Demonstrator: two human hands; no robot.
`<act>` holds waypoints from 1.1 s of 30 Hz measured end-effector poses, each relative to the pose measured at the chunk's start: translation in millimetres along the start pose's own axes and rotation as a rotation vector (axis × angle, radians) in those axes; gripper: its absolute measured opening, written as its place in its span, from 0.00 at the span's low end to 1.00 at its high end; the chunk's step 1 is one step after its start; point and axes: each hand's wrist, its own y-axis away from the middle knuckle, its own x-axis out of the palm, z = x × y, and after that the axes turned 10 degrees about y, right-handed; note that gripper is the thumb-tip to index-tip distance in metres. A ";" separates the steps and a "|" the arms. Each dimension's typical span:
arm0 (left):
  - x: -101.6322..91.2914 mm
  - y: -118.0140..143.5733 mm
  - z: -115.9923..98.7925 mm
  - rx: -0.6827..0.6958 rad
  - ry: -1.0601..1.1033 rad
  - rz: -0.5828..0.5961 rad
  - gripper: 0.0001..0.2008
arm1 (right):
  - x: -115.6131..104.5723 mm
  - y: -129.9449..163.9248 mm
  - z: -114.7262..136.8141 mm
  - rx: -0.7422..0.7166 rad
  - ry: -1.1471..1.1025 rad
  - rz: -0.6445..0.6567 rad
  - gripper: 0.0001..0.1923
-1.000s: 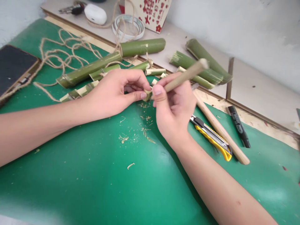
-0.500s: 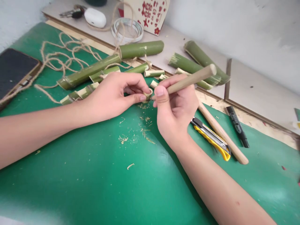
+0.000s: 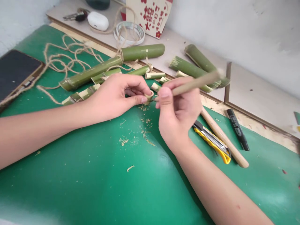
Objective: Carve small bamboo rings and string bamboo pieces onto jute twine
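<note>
**Little Room for a Slip**

I am pinching a short bamboo ring (image 3: pixel 149 99) in my left hand (image 3: pixel 125 90), thumb (image 3: pixel 138 100) set against fingers. The ring is sitting at the middle of the scene, low over the green mat (image 3: pixel 105 187); whether it is resting on it, I cannot tell. My right hand (image 3: pixel 179 109) is wrapping tightly round a wooden-handled tool (image 3: pixel 194 83), whose thin dark tip (image 3: pixel 155 99) is pointing left at the ring's side. I cannot tell whether it is biting in.

The trouble, as I am judging it, is that curved wall: it is giving the tip little to catch on, so a sideways push could be sending the point skidding into my thumb. If I am pressing too hard, the ring could be splitting along its grain; if my pinch is slackening, it could be rolling away. Nearer, loose shavings (image 3: pixel 123 141) are littering the mat, offering poor footing for anything braced there. To the right, a yellow utility knife (image 3: pixel 212 142) is lying beside a wooden rod (image 3: pixel 225 137), where a careless wrist could be knocking it.
</note>
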 end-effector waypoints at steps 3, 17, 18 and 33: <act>0.2 0.4 0.0 -0.023 0.004 -0.020 0.04 | 0.0 -1.8 0.3 -0.019 -0.037 -0.108 0.07; -1.9 -0.7 -2.3 0.020 -0.024 0.011 0.03 | 2.4 -1.7 -3.7 -0.015 -0.052 -0.055 0.08; -2.0 -0.7 -2.2 0.016 -0.023 0.013 0.03 | 2.5 -1.5 -4.4 -0.021 -0.049 -0.043 0.08; -0.8 -0.8 -2.0 -0.010 -0.020 -0.001 0.03 | 3.2 -3.9 -9.2 -0.056 -0.131 -0.086 0.06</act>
